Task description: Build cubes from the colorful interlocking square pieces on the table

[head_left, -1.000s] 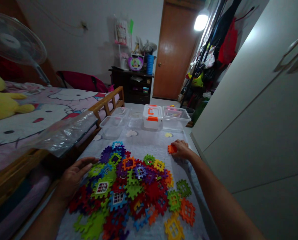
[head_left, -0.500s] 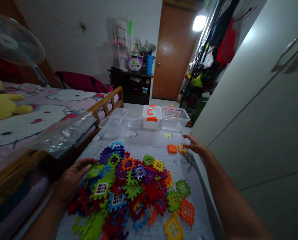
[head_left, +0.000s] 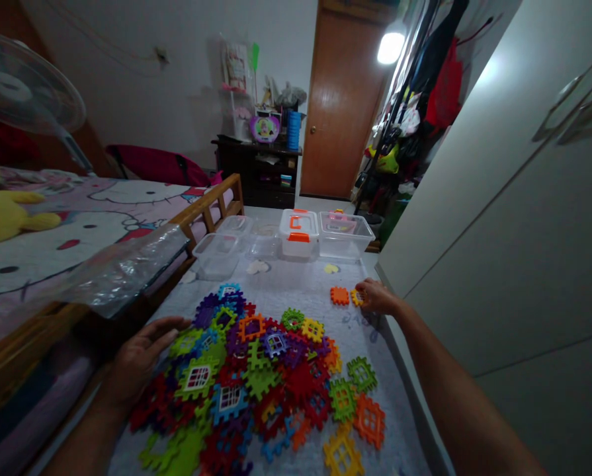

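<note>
A heap of plastic interlocking building tiles (head_left: 260, 380) in many colours, some with window grids, covers the near part of the table. My left hand (head_left: 139, 354) rests at the heap's left edge, fingers stretched out and apart, holding nothing; its fingertips reach a light-green tile (head_left: 185, 342). Across the table at the right, my right hand (head_left: 379, 297) has its fingers bent down onto a yellow window tile (head_left: 358, 297), covering the tile's right side. Just left of that lies a flat orange tile (head_left: 340, 295), apart from the hand.
At the table's far end stand a lidded clear box with orange latches (head_left: 299, 237), an uncovered clear box (head_left: 345, 237) and shallow clear trays (head_left: 217, 254). A wooden bed rail (head_left: 209, 211) runs along the left; a white cabinet (head_left: 518, 251) stands close on the right.
My right hand has come down and its fingers have closed over the yellow window tile's right side. My left hand stays by the heap. The view has shifted slightly.
</note>
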Demonstrator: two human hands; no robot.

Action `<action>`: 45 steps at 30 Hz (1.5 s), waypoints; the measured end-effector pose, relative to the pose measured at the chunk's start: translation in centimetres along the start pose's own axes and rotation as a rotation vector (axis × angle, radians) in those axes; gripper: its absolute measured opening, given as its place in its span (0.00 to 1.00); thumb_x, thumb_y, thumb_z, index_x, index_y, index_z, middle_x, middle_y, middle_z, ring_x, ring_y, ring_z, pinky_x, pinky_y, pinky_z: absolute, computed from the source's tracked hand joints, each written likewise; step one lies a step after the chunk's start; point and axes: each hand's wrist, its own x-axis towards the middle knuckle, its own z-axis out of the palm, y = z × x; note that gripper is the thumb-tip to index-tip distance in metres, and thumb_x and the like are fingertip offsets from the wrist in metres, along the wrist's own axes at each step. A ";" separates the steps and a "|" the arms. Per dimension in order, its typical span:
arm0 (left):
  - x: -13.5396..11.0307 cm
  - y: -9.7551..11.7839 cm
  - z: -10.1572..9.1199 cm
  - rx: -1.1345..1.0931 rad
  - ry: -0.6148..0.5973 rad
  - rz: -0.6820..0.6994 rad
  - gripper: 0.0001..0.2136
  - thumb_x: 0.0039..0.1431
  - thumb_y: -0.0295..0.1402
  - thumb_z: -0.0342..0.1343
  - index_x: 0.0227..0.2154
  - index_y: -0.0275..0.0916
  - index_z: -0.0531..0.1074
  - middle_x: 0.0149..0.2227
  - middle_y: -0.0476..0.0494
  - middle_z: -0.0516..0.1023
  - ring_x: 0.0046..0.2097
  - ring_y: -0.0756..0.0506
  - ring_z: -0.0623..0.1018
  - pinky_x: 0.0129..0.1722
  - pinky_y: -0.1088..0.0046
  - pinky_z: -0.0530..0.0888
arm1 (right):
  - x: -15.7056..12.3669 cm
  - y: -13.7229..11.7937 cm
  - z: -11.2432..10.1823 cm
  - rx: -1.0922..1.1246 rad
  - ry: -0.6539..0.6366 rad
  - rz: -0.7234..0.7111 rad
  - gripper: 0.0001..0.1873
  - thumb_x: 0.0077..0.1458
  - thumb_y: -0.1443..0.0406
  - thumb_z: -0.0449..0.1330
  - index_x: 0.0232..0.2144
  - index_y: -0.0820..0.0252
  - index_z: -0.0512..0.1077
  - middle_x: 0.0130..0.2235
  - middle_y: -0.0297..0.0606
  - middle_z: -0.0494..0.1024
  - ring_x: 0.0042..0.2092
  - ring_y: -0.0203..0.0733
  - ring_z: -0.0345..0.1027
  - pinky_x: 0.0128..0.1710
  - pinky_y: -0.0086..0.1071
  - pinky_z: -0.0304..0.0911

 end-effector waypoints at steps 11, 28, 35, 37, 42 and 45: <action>0.0 0.2 0.0 -0.020 -0.007 0.003 0.21 0.43 0.49 0.66 0.38 0.41 0.77 0.43 0.43 0.82 0.49 0.35 0.79 0.46 0.63 0.78 | 0.1 -1.6 -0.6 -0.004 0.019 -0.039 0.39 0.47 0.61 0.64 0.61 0.55 0.62 0.61 0.47 0.64 0.58 0.55 0.59 0.53 0.42 0.57; -0.8 1.4 0.8 -0.055 0.004 0.011 0.22 0.43 0.48 0.66 0.39 0.39 0.75 0.42 0.41 0.82 0.49 0.35 0.79 0.49 0.59 0.76 | -1.3 -7.0 -0.3 0.079 0.127 -0.166 0.34 0.50 0.62 0.63 0.60 0.57 0.63 0.60 0.48 0.65 0.58 0.55 0.59 0.56 0.45 0.55; -0.6 2.5 0.8 0.177 0.069 0.164 0.23 0.49 0.49 0.60 0.45 0.40 0.72 0.51 0.38 0.76 0.55 0.36 0.74 0.55 0.57 0.71 | -6.3 -11.4 2.2 0.392 0.041 -0.363 0.35 0.52 0.52 0.63 0.59 0.59 0.64 0.60 0.50 0.66 0.61 0.53 0.58 0.61 0.46 0.53; -0.2 3.4 1.0 0.324 0.051 0.279 0.22 0.52 0.49 0.58 0.44 0.40 0.73 0.56 0.38 0.71 0.58 0.36 0.71 0.58 0.57 0.68 | -6.9 -12.2 2.7 0.445 0.009 -0.373 0.35 0.53 0.51 0.62 0.59 0.61 0.64 0.60 0.51 0.67 0.61 0.54 0.59 0.61 0.47 0.54; 2.0 5.1 3.5 0.648 -0.150 0.422 0.24 0.58 0.52 0.50 0.47 0.40 0.74 0.60 0.38 0.67 0.62 0.36 0.66 0.63 0.54 0.60 | -7.2 -12.6 2.8 0.530 -0.003 -0.407 0.24 0.53 0.62 0.61 0.53 0.59 0.69 0.52 0.46 0.73 0.53 0.49 0.66 0.56 0.43 0.60; 3.5 4.9 5.5 0.749 -0.225 0.440 0.26 0.60 0.52 0.47 0.52 0.39 0.72 0.62 0.36 0.64 0.64 0.35 0.63 0.64 0.53 0.58 | -7.5 -12.0 2.9 0.584 0.004 -0.458 0.22 0.51 0.66 0.60 0.50 0.55 0.70 0.50 0.42 0.74 0.52 0.47 0.67 0.55 0.42 0.61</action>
